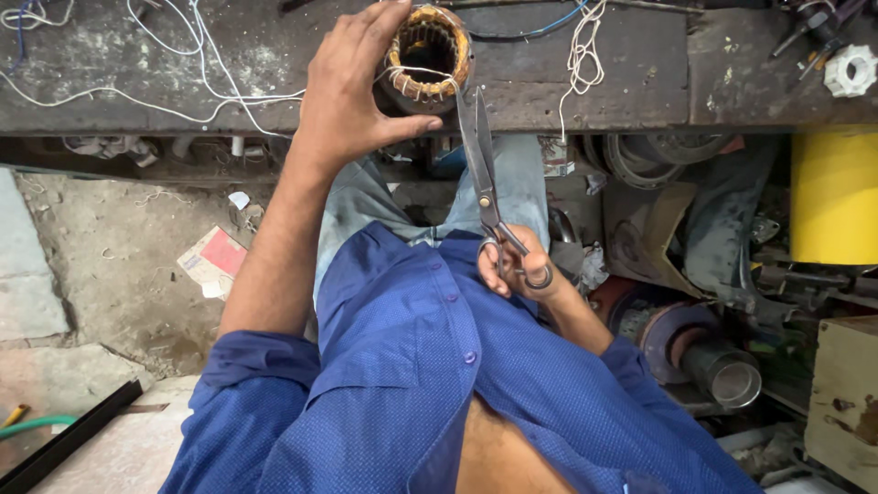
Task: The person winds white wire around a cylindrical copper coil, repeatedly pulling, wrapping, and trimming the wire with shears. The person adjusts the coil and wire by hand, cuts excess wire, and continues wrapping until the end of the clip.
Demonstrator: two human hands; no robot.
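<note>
My left hand (pixel 346 87) grips a round motor stator (pixel 428 57) with copper windings, standing on the edge of a dark wooden workbench (pixel 631 73). White thread is wrapped around the windings. My right hand (pixel 508 265) holds a pair of long metal scissors (pixel 482 169) by the handles, close to my chest. The blades are closed and point up toward the lower right side of the stator, where a white thread hangs.
White and blue wires (pixel 192 55) trail over the bench. A white plastic gear-shaped part (pixel 851 69) lies at the far right. Below the bench sit a yellow drum (pixel 834 194), a metal cylinder (pixel 722 370), belts and scrap. A green hose (pixel 32 425) lies on the floor at left.
</note>
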